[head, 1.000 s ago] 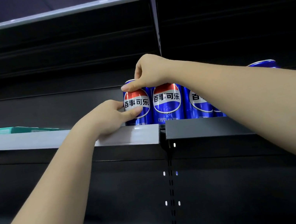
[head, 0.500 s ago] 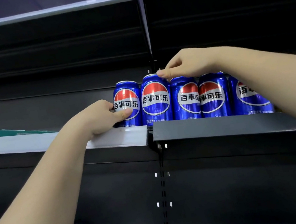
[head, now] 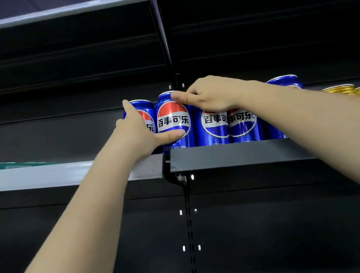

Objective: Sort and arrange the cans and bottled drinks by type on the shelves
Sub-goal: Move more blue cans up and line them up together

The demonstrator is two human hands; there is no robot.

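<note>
Several blue Pepsi cans stand in a row at the shelf's front edge. My left hand point(head: 140, 130) lies against the leftmost can point(head: 148, 110), fingers straight up along its left side, thumb pressed across the lower front of the second can point(head: 172, 118). My right hand point(head: 205, 96) reaches over the third can point(head: 213, 128) and fourth can point(head: 244, 123), with curled fingertips pinching the second can's top rim. Another Pepsi can point(head: 283, 82) shows behind my right forearm.
Gold-topped cans point(head: 339, 90) stand further right on the same dark shelf point(head: 236, 153). The left shelf section has a grey front strip point(head: 39, 176) with a flat green box point(head: 2, 164) on it. Another shelf hangs overhead, and a slotted upright point(head: 189, 224) runs below.
My left hand has risen from low on the leftmost can; its fingers now stand upright and its thumb reaches onto the second can. My right hand stays at that can's top.
</note>
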